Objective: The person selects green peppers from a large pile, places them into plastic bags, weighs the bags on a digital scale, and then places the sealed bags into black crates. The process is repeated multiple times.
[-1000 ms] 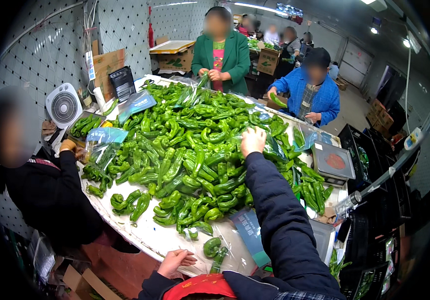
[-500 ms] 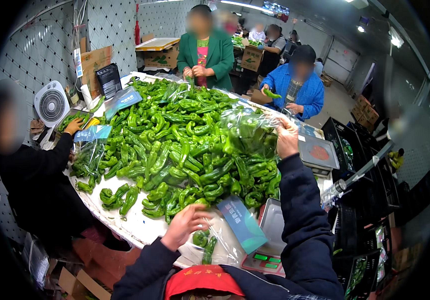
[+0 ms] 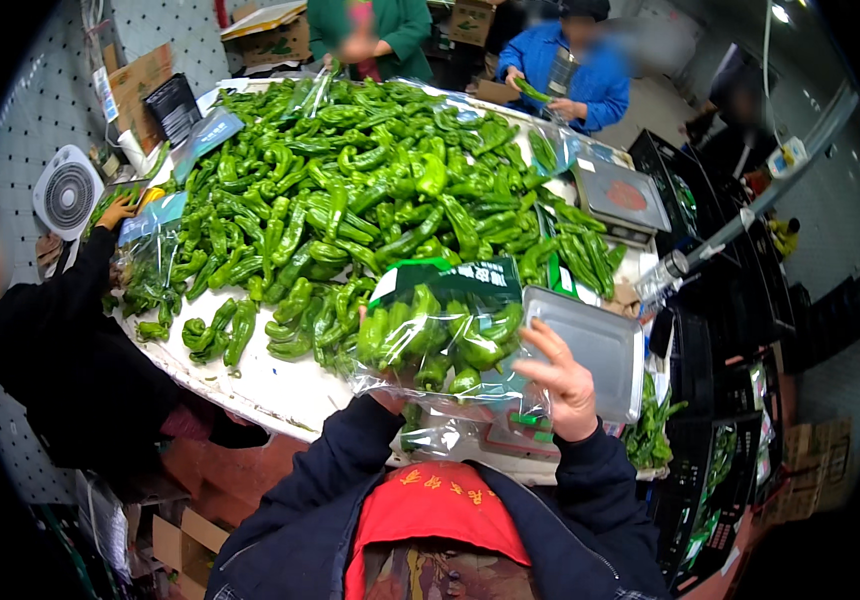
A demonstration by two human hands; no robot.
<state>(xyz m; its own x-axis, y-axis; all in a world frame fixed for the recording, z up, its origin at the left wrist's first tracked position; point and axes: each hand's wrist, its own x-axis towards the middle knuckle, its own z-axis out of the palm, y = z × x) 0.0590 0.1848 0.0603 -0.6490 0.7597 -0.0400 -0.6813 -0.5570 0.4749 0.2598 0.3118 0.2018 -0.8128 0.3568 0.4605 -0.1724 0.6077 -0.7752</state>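
A clear bag of green peppers (image 3: 435,340) with a dark green printed top is in front of me. My left hand (image 3: 384,398) grips it from behind and beneath its left side, mostly hidden by the bag. My right hand (image 3: 560,385) is at the bag's right edge, fingers spread and touching the plastic. Just right of it is a grey metal scale tray (image 3: 600,350). Behind the bag, a big heap of loose peppers (image 3: 300,210) covers much of the white table (image 3: 210,385).
Co-workers stand at the left (image 3: 70,360), far side (image 3: 410,35) and far right (image 3: 595,95) of the table. A second scale (image 3: 625,195), a fan (image 3: 67,192), a metal pole (image 3: 740,230), black crates (image 3: 700,480) and a cardboard box (image 3: 185,545) surround the work area.
My right hand has brought the bag from the heap's right side down toward me. My left hand has risen from the table's near edge to the bag. The view has shifted.
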